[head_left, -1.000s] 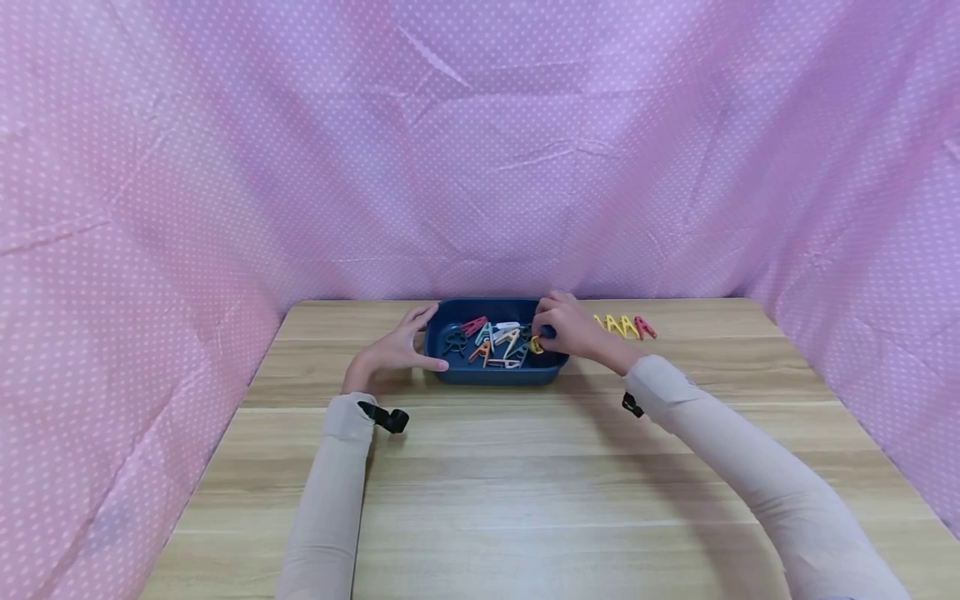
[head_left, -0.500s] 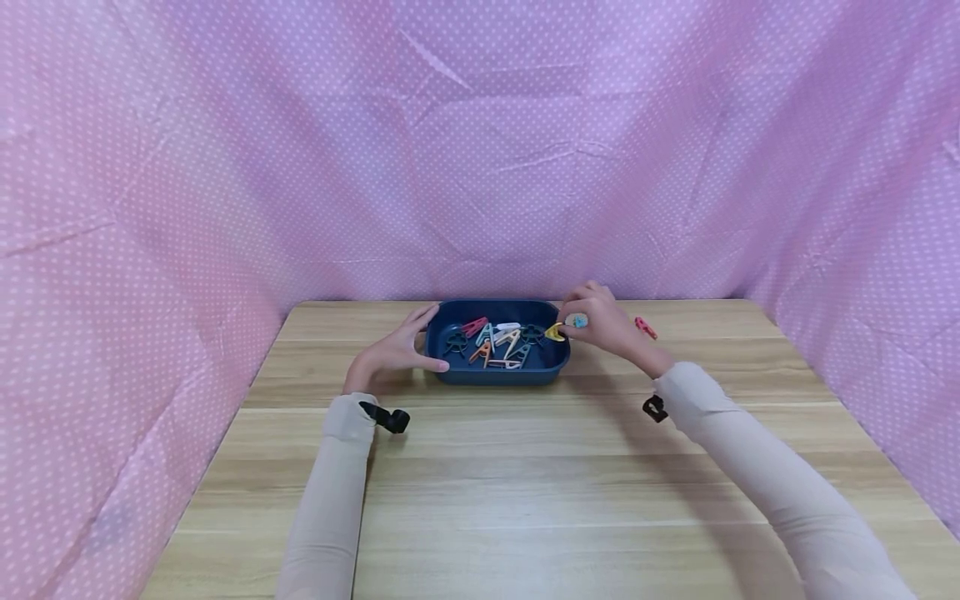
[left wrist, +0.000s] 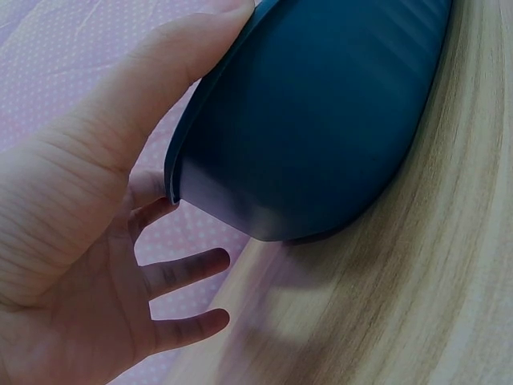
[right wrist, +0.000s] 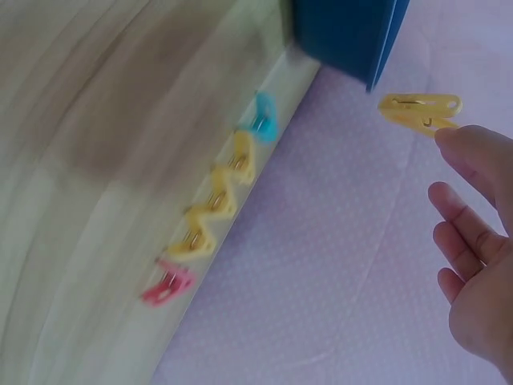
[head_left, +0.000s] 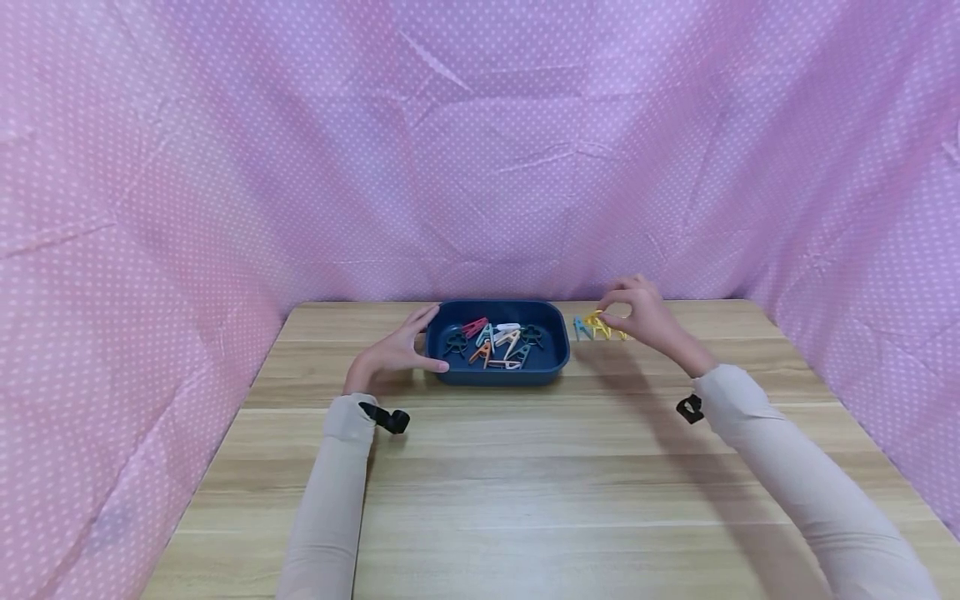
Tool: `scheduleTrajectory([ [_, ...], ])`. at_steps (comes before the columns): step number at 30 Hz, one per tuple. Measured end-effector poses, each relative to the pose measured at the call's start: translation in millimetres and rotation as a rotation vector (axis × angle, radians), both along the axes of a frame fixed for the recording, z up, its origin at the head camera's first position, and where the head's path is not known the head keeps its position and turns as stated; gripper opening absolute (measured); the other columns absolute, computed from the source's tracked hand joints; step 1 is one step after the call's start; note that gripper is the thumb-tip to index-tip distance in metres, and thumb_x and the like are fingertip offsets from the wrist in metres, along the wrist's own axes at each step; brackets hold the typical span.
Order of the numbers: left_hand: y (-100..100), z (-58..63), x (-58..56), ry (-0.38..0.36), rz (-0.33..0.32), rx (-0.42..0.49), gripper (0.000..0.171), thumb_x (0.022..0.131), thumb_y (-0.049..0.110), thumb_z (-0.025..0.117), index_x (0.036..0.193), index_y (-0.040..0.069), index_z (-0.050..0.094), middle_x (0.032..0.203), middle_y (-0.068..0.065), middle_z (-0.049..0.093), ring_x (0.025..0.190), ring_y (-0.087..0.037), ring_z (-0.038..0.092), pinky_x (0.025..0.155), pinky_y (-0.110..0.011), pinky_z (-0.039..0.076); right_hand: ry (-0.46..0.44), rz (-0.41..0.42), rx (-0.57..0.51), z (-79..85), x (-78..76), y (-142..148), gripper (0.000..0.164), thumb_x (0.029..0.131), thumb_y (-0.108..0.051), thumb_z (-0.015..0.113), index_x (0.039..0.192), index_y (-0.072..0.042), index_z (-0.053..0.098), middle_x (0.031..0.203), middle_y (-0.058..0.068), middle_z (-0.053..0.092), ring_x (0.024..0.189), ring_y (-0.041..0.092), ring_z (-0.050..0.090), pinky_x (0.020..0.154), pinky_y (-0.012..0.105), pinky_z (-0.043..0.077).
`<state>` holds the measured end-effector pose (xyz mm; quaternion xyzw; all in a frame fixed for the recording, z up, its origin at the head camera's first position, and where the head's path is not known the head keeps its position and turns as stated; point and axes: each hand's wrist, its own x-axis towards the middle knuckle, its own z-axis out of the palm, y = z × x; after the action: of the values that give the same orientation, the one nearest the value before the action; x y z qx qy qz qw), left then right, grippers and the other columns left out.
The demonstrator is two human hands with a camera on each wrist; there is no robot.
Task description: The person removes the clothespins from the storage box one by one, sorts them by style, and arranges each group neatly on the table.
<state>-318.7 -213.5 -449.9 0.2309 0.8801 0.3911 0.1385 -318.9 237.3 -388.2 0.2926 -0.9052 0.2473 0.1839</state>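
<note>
In the head view a dark blue plastic bin (head_left: 497, 378) holds several clothespins, among them a pink clothespin (head_left: 474, 327) and an orange clothespin (head_left: 482, 353). My left hand (head_left: 396, 346) grips its left end, thumb on the near rim and index finger at the far one; two other fingers stretch out free in the left wrist view. To the bin's right, my right hand (head_left: 641, 315) pinches a yellow clothespin (right wrist: 437, 102) between thumb and forefinger. Below it runs a row on the table: a light blue clothespin (right wrist: 262, 119), three yellow clothespins (right wrist: 216, 202) and a pink-red clothespin (right wrist: 168, 282).
Two dark green openwork shapes (head_left: 532, 336) lie inside the bin near its ends. The wood-grain table (head_left: 480, 475) ends just behind the bin, where a pink dotted cloth (head_left: 480, 183) hangs. Black straps (head_left: 386, 417) circle both wrists.
My right hand has lifted a yellow clothespin out of the bin and carried it right, over the row of clothespins. The left hand and the bin have stayed put.
</note>
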Motion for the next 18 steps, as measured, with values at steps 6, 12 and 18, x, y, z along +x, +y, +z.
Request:
scheduleTrajectory([
  [6,-0.3,1.1,0.8,-0.013,-0.006,0.005,0.118,0.082,0.044,0.084,0.166,0.023,0.004,0.173,-0.005,-0.005,0.159,-0.033,0.005,0.124,-0.065,0.016,-0.002,-0.049,0.001,-1.7,-0.4,26.3,0.007,0.081,0.0,0.081,0.087,-0.003,0.078,0.098,0.021,0.071,0.101,0.04,0.052,0.093,0.057,0.034],
  [12,-0.5,1.5,0.6,0.002,0.003,-0.008,0.118,0.082,0.044,0.085,0.166,0.024,0.005,0.173,-0.004,-0.002,0.16,-0.032,0.005,0.124,-0.064,0.016,0.012,-0.097,0.001,-5.3,-2.8,52.8,0.007,0.079,0.0,0.08,0.086,0.0,0.076,0.096,0.023,0.071,0.095,0.041,0.053,0.086,0.053,0.036],
  [18,0.9,1.5,0.3,-0.005,-0.001,-0.006,0.117,0.083,0.043,0.084,0.166,0.026,0.004,0.173,-0.003,-0.003,0.16,-0.031,0.005,0.124,-0.064,0.016,-0.002,-0.174,0.014,-13.0,-6.7,80.4,0.006,0.079,-0.001,0.08,0.084,0.001,0.076,0.096,0.025,0.071,0.095,0.043,0.056,0.09,0.057,0.038],
])
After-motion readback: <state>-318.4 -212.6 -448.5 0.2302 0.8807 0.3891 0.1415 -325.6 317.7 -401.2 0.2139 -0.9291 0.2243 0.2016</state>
